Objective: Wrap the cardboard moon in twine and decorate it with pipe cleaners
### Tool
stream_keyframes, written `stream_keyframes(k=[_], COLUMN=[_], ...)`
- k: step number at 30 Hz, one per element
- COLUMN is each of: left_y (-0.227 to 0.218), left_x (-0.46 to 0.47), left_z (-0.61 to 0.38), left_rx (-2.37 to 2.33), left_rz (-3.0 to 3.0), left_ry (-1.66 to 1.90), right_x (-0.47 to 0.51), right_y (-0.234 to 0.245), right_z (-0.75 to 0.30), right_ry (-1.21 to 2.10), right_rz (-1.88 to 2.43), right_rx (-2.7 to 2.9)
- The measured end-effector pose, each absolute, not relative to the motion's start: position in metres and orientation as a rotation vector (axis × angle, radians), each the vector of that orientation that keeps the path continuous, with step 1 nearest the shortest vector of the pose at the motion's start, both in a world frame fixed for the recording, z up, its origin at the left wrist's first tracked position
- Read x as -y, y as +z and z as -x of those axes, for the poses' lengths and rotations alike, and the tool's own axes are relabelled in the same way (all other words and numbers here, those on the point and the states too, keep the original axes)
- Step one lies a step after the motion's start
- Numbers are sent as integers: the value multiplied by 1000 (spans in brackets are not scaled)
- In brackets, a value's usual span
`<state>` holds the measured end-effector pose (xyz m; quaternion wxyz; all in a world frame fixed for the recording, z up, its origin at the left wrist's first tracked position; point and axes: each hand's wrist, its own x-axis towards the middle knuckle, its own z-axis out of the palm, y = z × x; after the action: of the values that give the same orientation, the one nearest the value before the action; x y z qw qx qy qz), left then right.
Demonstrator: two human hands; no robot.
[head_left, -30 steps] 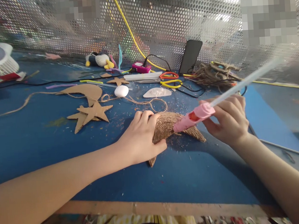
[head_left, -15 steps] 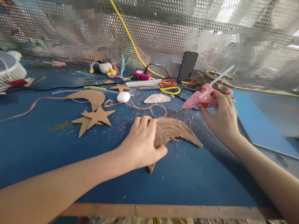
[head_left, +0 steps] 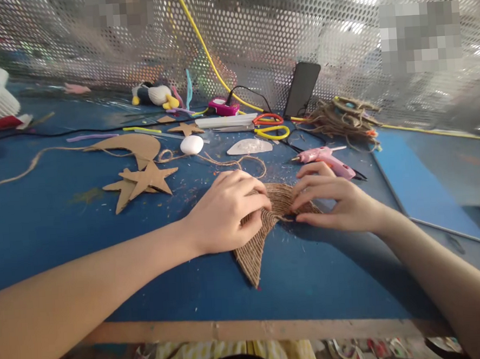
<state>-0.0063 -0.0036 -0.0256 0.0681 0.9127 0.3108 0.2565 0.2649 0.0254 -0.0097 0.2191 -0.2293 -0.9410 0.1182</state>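
A crescent shape wrapped in brown twine [head_left: 255,249] lies on the blue table [head_left: 64,233] in front of me. My left hand [head_left: 226,213] rests curled over its left half, fingers pressing down on it. My right hand [head_left: 334,201] lies on its right end, fingers stretched flat against the twine surface. A pink glue gun [head_left: 328,158] lies on the table just behind my right hand, free of both hands.
Cardboard stars [head_left: 142,182] and a cardboard crescent [head_left: 134,145] lie to the left, with a white egg shape [head_left: 191,144] and loose twine nearby. Scissors [head_left: 271,126], a dark phone [head_left: 301,89], a twine bundle [head_left: 344,116] and a blue sheet [head_left: 419,190] sit behind and right. A perforated metal screen stands behind.
My right hand put the pink glue gun down on the table and came onto the right end of the twine crescent. The crescent has turned a little under my left hand.
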Motion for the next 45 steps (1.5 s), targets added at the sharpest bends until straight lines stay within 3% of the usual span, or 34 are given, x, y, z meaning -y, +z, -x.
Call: stream_keyframes(k=[14, 45], left_y=[-28, -28], left_x=[3, 4], left_z=[5, 6], left_rx=[-823, -834], left_rz=[-2791, -2711], left_ry=[674, 766], right_x=[-16, -8], right_y=[-20, -29], right_z=[-250, -237], right_ry=[388, 130], right_rz=[487, 509], right_rx=[2633, 2592])
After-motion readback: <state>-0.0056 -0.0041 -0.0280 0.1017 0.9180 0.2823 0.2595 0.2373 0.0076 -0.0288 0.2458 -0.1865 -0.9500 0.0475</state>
